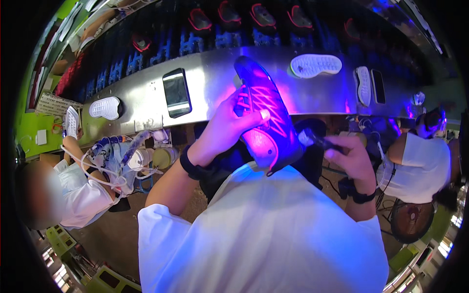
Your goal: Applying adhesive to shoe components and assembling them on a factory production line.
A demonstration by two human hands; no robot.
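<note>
My left hand (229,124) is closed around a dark shoe upper (281,112) with pinkish-red zigzag lacing, held up in front of my chest. Its toe points away from me and its heel end hangs near my shirt. Violet-blue light falls across the shoe and glows pink on it. In my right hand (354,156), fingers closed, is a dark-handled brush (309,137). The pale tip of the brush lies close beside the lower right side of the shoe; whether they touch I cannot tell.
Along the metal bench (207,80) lie a phone (177,93), a white shoe sole (316,66), another sole (104,108) and a second phone (377,86). Behind it stands a rack with several red-edged shoes (264,15). Co-workers sit left (90,195) and right (420,168).
</note>
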